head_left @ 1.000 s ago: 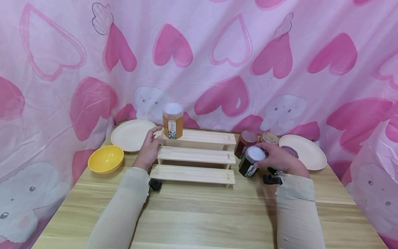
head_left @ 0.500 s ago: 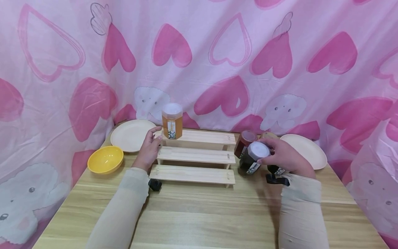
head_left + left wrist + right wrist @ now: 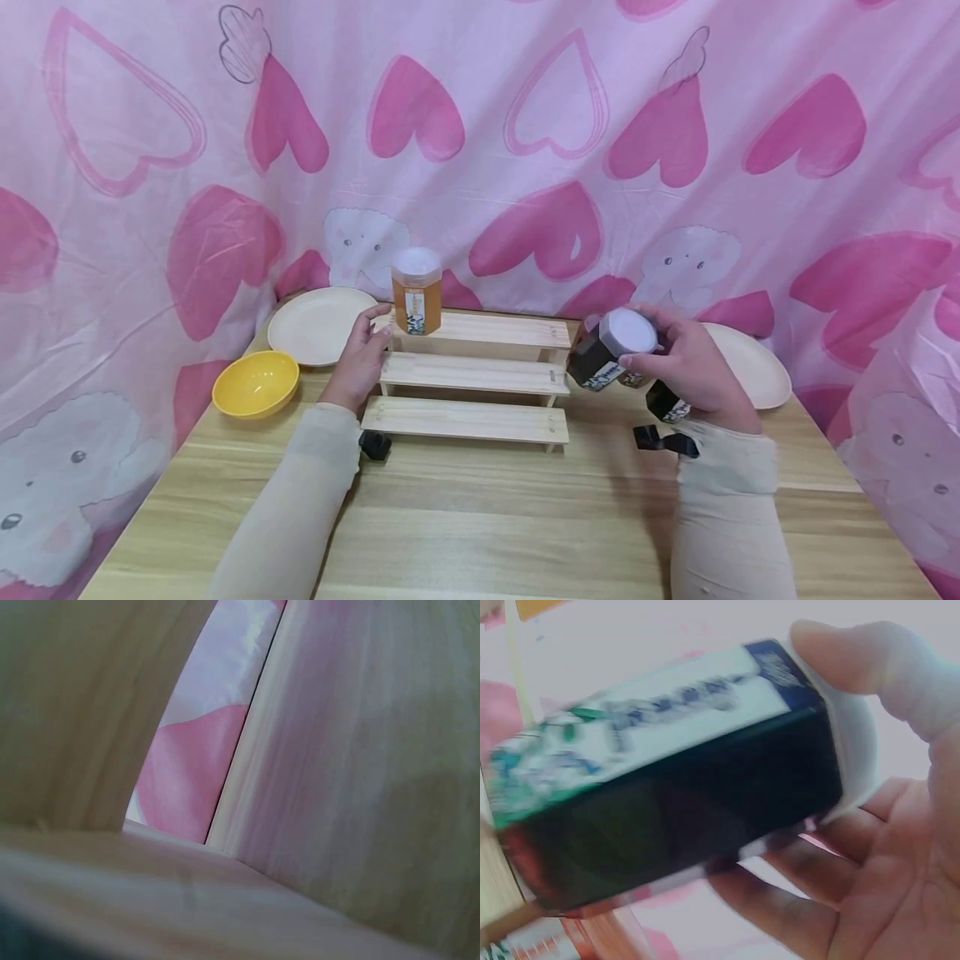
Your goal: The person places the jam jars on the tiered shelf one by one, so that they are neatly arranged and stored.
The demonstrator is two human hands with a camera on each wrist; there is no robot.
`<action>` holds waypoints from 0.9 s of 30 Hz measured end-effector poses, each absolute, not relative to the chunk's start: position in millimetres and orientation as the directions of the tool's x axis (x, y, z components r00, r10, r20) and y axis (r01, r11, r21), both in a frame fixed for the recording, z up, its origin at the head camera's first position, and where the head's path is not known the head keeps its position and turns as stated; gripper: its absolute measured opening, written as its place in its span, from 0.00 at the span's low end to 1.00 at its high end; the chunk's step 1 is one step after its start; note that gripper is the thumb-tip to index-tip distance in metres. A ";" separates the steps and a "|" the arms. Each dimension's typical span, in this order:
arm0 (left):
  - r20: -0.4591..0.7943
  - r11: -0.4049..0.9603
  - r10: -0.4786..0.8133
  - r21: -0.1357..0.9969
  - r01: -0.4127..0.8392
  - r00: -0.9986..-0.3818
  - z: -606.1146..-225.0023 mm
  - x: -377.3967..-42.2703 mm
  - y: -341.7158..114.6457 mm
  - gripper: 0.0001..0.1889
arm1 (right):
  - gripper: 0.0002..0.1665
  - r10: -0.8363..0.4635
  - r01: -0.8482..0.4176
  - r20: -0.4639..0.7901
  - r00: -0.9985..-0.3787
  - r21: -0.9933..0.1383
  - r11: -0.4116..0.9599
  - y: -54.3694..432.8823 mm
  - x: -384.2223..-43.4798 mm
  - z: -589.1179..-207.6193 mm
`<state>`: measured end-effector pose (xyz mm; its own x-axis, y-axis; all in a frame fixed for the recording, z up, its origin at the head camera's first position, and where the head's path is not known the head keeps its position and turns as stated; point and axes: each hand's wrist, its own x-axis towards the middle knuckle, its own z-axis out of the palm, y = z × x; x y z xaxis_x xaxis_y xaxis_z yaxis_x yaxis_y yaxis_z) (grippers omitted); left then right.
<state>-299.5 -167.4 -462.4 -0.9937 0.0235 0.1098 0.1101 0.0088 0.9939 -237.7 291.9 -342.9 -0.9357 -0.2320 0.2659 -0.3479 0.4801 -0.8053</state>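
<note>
My right hand [image 3: 693, 362] holds a dark jar [image 3: 603, 350] by its white lid, thumb on one side and fingers on the other. Raised off the table, the jar tilts with its base toward the rack; its printed label shows in the right wrist view. My left hand [image 3: 360, 362] grips the left end of a three-tier wooden rack [image 3: 480, 375] at the top tier. Beside those fingers, an amber honey jar [image 3: 417, 293] with a white lid stands upright on the top tier. The left wrist view shows only the rack's boards [image 3: 375, 765] up close.
Behind and below the raised jar, other jars are mostly hidden, including a dark one [image 3: 666, 402] under my right hand. Cream plates lie at the back left [image 3: 322, 325] and back right [image 3: 753, 367]. A yellow bowl [image 3: 255, 385] sits at left. A pink curtain [image 3: 480, 167] surrounds the table [image 3: 480, 525].
My right hand has lifted the dark jar from the table and tilted it, its base swinging left toward the rack. The left hand and honey jar have stayed in place.
</note>
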 end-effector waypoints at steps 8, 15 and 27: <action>0.125 0.007 0.029 0.992 0.125 -0.992 -462.3 -299.5 -166.9 0.24 | 0.40 -0.092 -0.339 0.328 -0.940 -0.873 0.351 261.9 -240.6 -343.1; 0.122 0.020 0.026 0.992 0.123 -0.992 -463.9 -300.3 -167.2 0.24 | 0.40 0.039 -0.355 0.366 -0.930 -0.919 0.171 238.6 -248.0 -353.3; 0.133 0.031 0.017 0.991 0.134 -0.991 -464.0 -299.7 -167.5 0.24 | 0.42 0.160 -0.480 0.489 -0.857 -0.872 0.094 217.4 -267.3 -378.4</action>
<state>-299.7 -167.5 -464.0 -0.9910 0.0169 0.1331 0.1336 0.0309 0.9906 -267.3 217.4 -378.4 -0.8575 0.1595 0.4892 -0.4801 0.0939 -0.8722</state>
